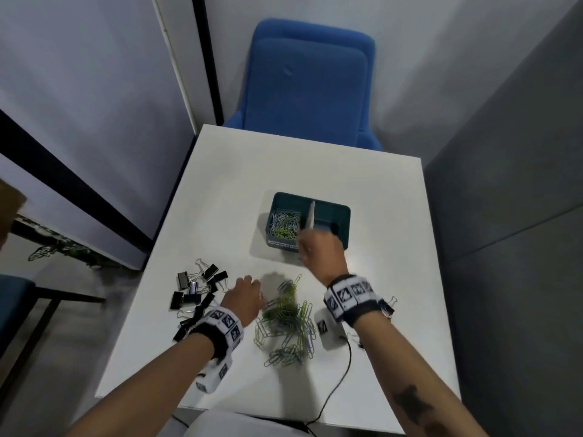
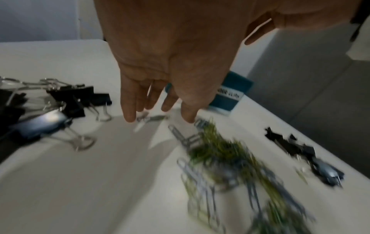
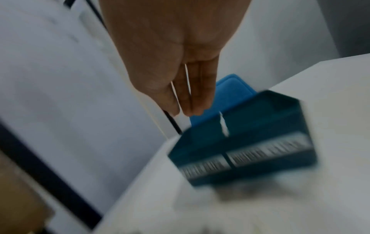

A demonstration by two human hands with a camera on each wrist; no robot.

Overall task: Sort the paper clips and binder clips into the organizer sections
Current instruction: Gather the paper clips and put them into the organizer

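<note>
A teal organizer (image 1: 342, 216) stands mid-table, a white divider (image 1: 311, 216) splitting it in two. Its left section holds paper clips (image 1: 285, 227); the right section looks nearly bare. My right hand (image 1: 310, 244) hovers at the organizer's front edge, fingers straight and together (image 3: 188, 109), holding nothing I can see. My left hand (image 1: 257, 290) hangs open just above the table, fingertips (image 2: 129, 117) pointing down between a heap of black binder clips (image 1: 197, 294) (image 2: 60, 101) and a loose pile of green and silver paper clips (image 1: 287, 320) (image 2: 226, 158).
More black binder clips (image 1: 389, 305) (image 2: 300, 150) lie at the right, partly behind my right wrist. A small white device (image 1: 328, 331) with a black cable (image 1: 334, 389) sits near the front. A blue chair (image 1: 310, 83) stands beyond the table's far edge.
</note>
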